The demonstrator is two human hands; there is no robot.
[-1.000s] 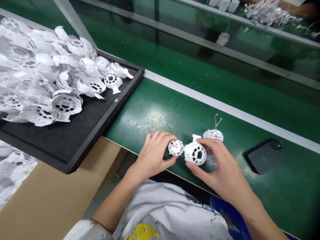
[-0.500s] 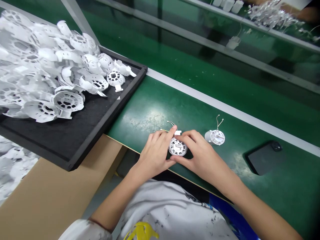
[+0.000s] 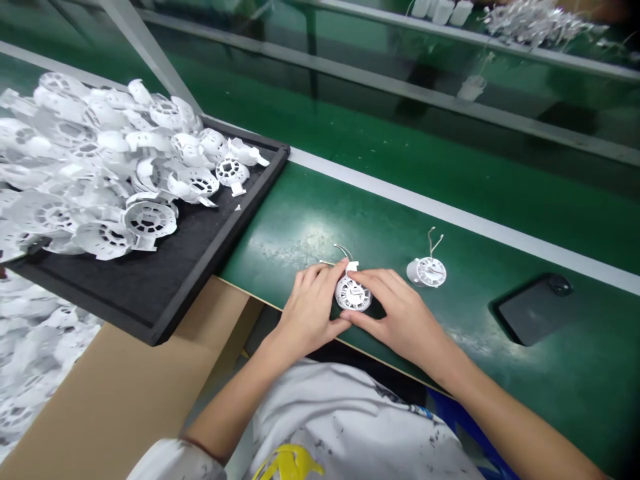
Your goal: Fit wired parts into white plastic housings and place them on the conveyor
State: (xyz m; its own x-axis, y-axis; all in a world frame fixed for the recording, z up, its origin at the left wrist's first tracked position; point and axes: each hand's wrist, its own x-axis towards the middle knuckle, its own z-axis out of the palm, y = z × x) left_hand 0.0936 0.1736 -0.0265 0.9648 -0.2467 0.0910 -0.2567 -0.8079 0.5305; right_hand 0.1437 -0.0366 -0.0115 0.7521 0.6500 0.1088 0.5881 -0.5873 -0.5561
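Note:
Near the front edge of the green bench, a round white slotted plastic housing sits between my two hands, its slotted face up. Thin wires stick out behind it, and a small white tab stands at its far side. My left hand is closed against the housing's left side. From the right, my right hand curls round it, with thumb at the near rim and fingers at the far rim. A similar white round part with two wires lies on its side to the right of my hands.
On the left, a black tray holds a heap of white plastic shells. Below it are a cardboard box and more white parts. A black phone lies at right. Beyond the bench's pale strip, several white parts stand on a ledge.
The view has shifted slightly, showing more of the tray and heap. Both hands stay round the housing, with the right-hand fingers a little more extended along its far rim.

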